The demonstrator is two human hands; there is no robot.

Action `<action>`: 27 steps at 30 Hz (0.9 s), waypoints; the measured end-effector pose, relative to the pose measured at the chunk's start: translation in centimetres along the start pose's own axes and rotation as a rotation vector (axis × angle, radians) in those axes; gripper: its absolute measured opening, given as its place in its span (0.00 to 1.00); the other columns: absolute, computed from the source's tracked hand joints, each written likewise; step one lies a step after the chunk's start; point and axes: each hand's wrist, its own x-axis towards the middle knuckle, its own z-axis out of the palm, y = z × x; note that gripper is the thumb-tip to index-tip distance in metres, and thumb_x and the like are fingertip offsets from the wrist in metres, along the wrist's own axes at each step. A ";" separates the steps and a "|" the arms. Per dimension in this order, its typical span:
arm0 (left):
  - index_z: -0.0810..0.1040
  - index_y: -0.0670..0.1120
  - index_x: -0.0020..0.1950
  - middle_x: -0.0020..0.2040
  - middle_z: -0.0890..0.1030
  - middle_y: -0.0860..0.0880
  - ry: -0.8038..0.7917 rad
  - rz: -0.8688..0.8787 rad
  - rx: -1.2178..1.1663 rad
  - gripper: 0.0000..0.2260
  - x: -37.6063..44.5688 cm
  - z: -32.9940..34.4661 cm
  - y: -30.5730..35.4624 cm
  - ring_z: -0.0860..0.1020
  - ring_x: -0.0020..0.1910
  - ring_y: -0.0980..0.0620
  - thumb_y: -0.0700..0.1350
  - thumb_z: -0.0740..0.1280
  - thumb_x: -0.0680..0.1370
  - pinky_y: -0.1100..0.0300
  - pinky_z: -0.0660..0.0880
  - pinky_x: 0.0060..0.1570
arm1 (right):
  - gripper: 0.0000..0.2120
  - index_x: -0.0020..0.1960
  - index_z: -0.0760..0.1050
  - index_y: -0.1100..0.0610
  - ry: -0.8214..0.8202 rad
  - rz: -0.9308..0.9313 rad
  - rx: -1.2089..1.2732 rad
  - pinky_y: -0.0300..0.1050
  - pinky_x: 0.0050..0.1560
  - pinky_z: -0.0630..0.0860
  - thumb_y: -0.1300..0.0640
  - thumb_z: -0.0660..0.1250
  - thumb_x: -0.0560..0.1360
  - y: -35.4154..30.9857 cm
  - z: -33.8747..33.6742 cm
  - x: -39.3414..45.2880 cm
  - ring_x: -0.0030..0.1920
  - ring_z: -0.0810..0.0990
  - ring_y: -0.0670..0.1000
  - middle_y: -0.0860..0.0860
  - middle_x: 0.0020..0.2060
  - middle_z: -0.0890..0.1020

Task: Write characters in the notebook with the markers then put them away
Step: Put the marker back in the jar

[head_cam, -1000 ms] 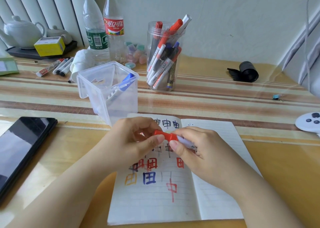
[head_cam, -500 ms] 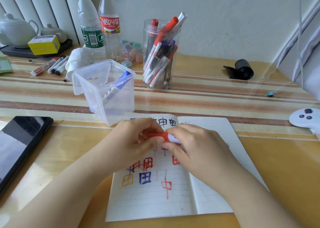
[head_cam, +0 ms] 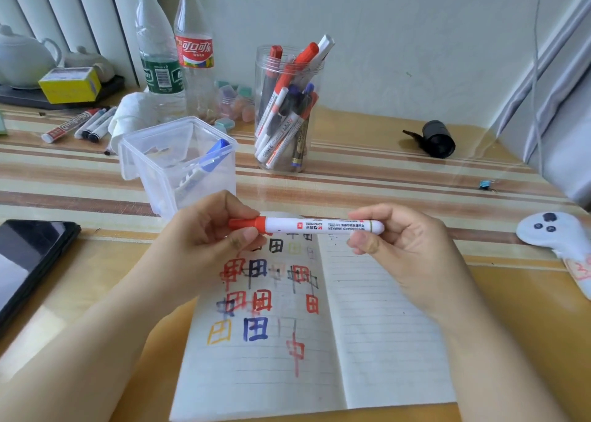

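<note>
Both hands hold the marker [head_cam: 319, 226] level above the notebook [head_cam: 377, 325]: left hand [head_cam: 204, 239] pinches its red cap, right hand [head_cam: 403, 245] its tail; light, stiff, smooth, best gripped mid-barrel

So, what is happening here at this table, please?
A person holds a red whiteboard marker level above an open notebook. The left hand pinches the red cap end, and the right hand pinches the white rear end. The cap is on. The left page already carries characters in red, blue, black and yellow. Behind the notebook stand a square clear box with a blue marker inside, and a round jar full of markers.
</note>
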 end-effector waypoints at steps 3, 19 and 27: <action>0.77 0.46 0.41 0.38 0.83 0.47 -0.013 -0.005 0.044 0.08 0.1 -0.2 0.0 0.81 0.39 0.53 0.45 0.71 0.65 0.62 0.78 0.40 | 0.11 0.42 0.79 0.53 0.036 0.007 0.058 0.34 0.40 0.76 0.58 0.74 0.60 -0.2 0.3 0.0 0.34 0.81 0.46 0.50 0.32 0.82; 0.80 0.50 0.41 0.39 0.83 0.45 0.070 0.075 0.175 0.08 -0.2 -0.5 0.4 0.82 0.39 0.43 0.45 0.73 0.64 0.42 0.79 0.44 | 0.09 0.40 0.80 0.53 0.017 -0.014 0.406 0.35 0.40 0.78 0.59 0.74 0.60 -0.9 1.2 -0.2 0.37 0.84 0.49 0.52 0.34 0.84; 0.79 0.58 0.37 0.39 0.83 0.57 0.033 0.091 0.412 0.13 -0.9 0.7 0.4 0.81 0.36 0.59 0.41 0.77 0.65 0.65 0.78 0.40 | 0.11 0.45 0.80 0.48 -0.106 -0.364 -0.941 0.33 0.42 0.72 0.45 0.63 0.71 -0.3 3.4 -0.8 0.40 0.76 0.42 0.39 0.36 0.80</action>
